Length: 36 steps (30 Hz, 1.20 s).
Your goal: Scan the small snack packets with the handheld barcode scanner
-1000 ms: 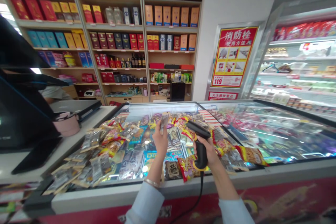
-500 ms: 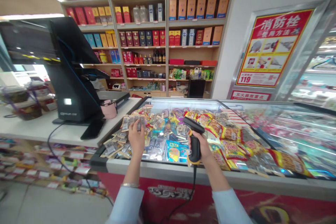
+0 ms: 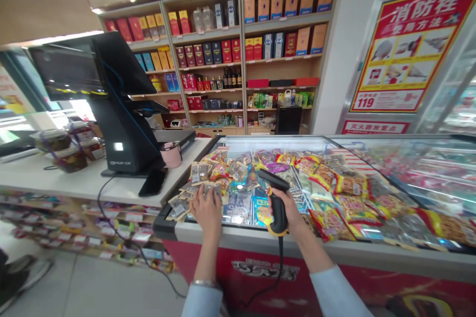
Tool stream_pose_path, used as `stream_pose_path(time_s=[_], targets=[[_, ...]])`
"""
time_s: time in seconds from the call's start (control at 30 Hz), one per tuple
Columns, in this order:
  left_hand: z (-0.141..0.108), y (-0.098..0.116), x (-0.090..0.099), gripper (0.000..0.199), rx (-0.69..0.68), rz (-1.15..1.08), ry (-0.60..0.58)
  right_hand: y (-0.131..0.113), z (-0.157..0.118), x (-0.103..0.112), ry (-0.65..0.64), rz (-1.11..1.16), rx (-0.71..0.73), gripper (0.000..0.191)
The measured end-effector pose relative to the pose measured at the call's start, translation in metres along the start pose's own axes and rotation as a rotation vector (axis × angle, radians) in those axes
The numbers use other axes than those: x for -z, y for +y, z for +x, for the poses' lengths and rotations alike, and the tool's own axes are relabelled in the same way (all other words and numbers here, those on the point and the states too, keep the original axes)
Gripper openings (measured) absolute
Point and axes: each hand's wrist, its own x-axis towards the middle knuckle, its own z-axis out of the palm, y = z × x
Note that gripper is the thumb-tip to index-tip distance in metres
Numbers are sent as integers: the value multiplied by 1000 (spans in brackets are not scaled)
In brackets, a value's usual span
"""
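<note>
Left hand (image 3: 206,213): palm down, fingers curled over a silver snack packet (image 3: 212,189) near the left end of a glass-topped chest freezer (image 3: 336,252); whether gripping or only touching, impossible to tell. Right hand (image 3: 292,210): clamped around the handle of a black barcode scanner (image 3: 278,210), head angled up and left over the glass. Hands apart, a few packets between them.

Around the hands: silver packets in a loose spread along the freezer's left side, blue and silver packets (image 3: 241,208) just beyond, red-and-yellow snack bags (image 3: 329,223) to the right of the scanner. Scanner cord (image 3: 279,265): hanging from the handle base, down over the freezer's front edge, across a red front panel (image 3: 266,270).

Front rim of the freezer: just below both wrists. Left edge: alongside a white table (image 3: 80,183) carrying a black checkout terminal (image 3: 124,119), pink cup (image 3: 171,155), black phone (image 3: 153,182) and snack jars (image 3: 69,151), with the phone and cup close to that edge. Far side of the freezer: wooden shelves (image 3: 208,59) of boxed liquor. Right side: red fire hydrant poster (image 3: 407,44) on a white pillar.
</note>
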Motion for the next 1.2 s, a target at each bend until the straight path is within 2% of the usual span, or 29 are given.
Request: stream_pose_path(time_s=[0.13, 0.37, 0.73, 0.97, 1.07, 1.2], targets=[[-2, -3, 0, 30, -27, -41, -2, 8, 2, 1, -19, 30, -25, 28], [-4, -9, -5, 35, -55, -102, -75, 16, 2, -1, -1, 41, -43, 31], [-5, -8, -5, 45, -22, -74, -89, 23, 5, 2, 4, 54, -60, 29], [-5, -13, -7, 47, -40, -70, -106, 36, 8, 8, 13, 76, -45, 31], [-4, -3, -1, 48, -6, -70, -67, 29, 6, 9, 27, 90, -27, 31], [2, 32, 7, 50, -4, -165, -35, -3, 1, 13, 34, 93, 16, 30]])
